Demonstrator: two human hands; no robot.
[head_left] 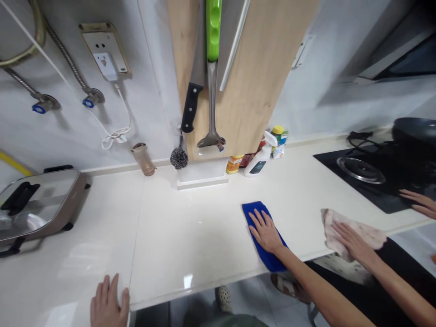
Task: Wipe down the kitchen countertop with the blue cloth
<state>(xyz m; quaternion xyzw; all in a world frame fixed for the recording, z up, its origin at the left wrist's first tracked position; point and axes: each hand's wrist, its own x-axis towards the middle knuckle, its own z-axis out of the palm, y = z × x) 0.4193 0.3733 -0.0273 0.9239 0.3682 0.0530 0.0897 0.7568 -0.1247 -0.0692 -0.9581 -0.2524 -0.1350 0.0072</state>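
My right hand (266,232) lies flat, fingers spread, on a folded blue cloth (272,261) on the white countertop (184,227), near its front edge. At the lower left, my left hand (109,303) rests on the counter's front edge with its fingers apart and nothing in it. Bare counter lies between the two hands.
Another person's hand (350,240) presses a pale stained cloth (373,234) at right; their other hand (418,202) is by the black stove (361,181). An electric pan (64,200), brown cup (143,160) and spray bottle (256,163) stand on the counter. A knife (192,104) hangs above.
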